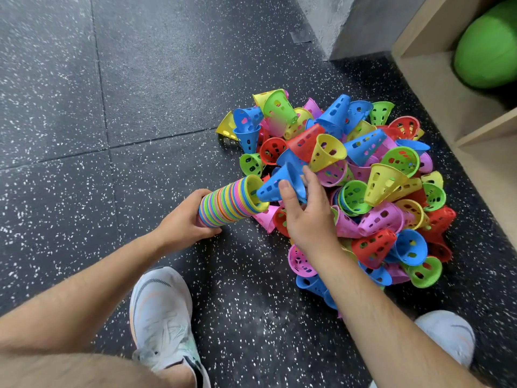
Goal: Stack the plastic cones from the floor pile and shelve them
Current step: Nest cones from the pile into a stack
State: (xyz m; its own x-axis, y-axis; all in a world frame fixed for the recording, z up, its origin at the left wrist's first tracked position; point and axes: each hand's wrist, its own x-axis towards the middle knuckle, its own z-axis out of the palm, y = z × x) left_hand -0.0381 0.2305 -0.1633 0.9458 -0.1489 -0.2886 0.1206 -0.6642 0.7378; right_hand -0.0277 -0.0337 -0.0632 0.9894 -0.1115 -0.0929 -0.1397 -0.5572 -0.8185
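Under our feet lies a dark rubber floor [140, 93], flecked with white and cut by tile seams. A grey concrete wall [349, 23] rises at the far right, and a pale wooden shelf unit [436, 88] runs along the right edge. We count two of its compartments in view, the upper one holding one green ball [489, 46]. Beside the shelf sits one pile [383, 183] of perforated plastic cones in five colours: blue, red, yellow, green and pink. They are too tangled for us to count exactly. We hold one stack [226, 205] of nested cones, lying nearly level at the pile's left edge, with our left hand [184, 219] wrapped around its narrow end. Our right hand [307, 217] pinches one blue cone [277, 186] by its wide rim, its tip at the stack's open mouth. Two pale shoes show below: our left shoe [162, 317] and right shoe [447, 334].
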